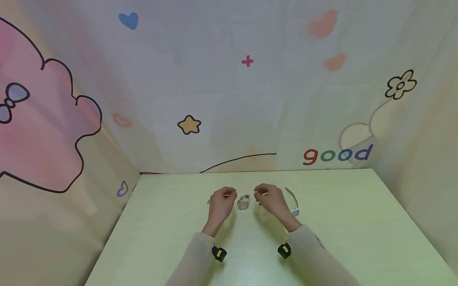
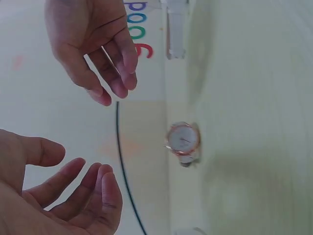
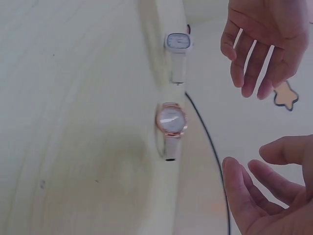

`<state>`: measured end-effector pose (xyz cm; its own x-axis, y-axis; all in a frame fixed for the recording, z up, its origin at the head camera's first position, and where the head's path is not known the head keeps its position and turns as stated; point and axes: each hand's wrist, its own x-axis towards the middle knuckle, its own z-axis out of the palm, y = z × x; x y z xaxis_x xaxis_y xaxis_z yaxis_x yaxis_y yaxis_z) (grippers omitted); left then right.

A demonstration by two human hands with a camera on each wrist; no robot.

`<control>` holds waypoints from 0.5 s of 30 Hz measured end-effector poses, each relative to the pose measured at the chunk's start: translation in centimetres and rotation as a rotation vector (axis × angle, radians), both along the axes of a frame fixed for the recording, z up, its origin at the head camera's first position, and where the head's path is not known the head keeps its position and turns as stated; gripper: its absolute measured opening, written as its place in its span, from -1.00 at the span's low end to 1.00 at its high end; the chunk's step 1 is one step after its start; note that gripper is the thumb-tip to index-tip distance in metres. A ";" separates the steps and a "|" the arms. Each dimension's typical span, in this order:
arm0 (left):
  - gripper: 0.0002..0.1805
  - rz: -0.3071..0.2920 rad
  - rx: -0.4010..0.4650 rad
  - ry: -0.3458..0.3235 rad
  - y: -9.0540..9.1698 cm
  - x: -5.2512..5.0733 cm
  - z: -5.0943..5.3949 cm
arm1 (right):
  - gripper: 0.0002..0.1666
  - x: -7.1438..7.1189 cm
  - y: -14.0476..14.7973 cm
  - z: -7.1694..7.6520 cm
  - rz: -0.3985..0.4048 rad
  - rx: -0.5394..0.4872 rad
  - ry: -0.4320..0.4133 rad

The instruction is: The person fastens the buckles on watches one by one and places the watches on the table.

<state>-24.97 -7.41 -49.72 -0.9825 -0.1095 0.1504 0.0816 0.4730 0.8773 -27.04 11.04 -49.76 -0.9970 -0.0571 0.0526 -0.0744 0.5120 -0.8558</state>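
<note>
Between the two hands, a rose-gold-rimmed round watch (image 1: 243, 202) lies on the table, its round white dial (image 2: 184, 139) showing in the left wrist view. My left hand (image 1: 221, 204) hovers at its left, fingers loosely bent and holding nothing. On its other side my right hand (image 1: 273, 200) is raised the same way, touching nothing. A white watch (image 1: 295, 211) with its strap stretched out lies just right of the right hand. Another watch with a squarish dial (image 3: 178, 42) shows in the right wrist view; in the head view the left hand mostly hides it.
The pale table (image 1: 161, 238) meets a printed cloth backdrop (image 1: 222, 99) at its back edge. Cloth also hangs at the left and right sides. A small black device (image 1: 219, 253) sits at the left wrist and a similar one (image 1: 284, 250) at the right.
</note>
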 end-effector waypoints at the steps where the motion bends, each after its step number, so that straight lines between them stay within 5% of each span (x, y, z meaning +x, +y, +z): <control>1: -0.81 -0.009 -0.003 0.013 0.1 0.3 0.4 | -0.76 0.3 0.2 0.3 0.006 0.004 0.012; 10: -0.82 -0.115 0.045 0.100 1.6 2.6 3.2 | -0.77 3.2 2.4 2.9 0.045 0.051 0.093; 15: -0.82 -0.140 0.076 0.108 2.8 3.2 3.8 | -0.77 4.1 3.8 3.4 0.050 0.047 0.123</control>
